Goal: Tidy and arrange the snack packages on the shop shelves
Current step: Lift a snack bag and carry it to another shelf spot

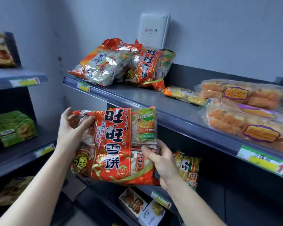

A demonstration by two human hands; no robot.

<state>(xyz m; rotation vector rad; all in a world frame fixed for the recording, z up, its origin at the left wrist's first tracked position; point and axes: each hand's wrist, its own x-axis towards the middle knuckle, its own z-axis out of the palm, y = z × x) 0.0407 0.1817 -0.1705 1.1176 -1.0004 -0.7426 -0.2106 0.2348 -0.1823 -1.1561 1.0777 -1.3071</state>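
Hands: our left hand [70, 129] grips the red snack bag [114, 144] top-left, right hand [160, 162] pinches its right edge, below the top shelf [178, 110]. Light, crinkly, slippery film, brittle crackers; we'd hold edges.

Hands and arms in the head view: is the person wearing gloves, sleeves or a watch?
No. The left hand and right hand are bare, with no gloves. The left forearm and right forearm are uncovered down to the picture's lower edge: no sleeves, watch or bracelet shows.
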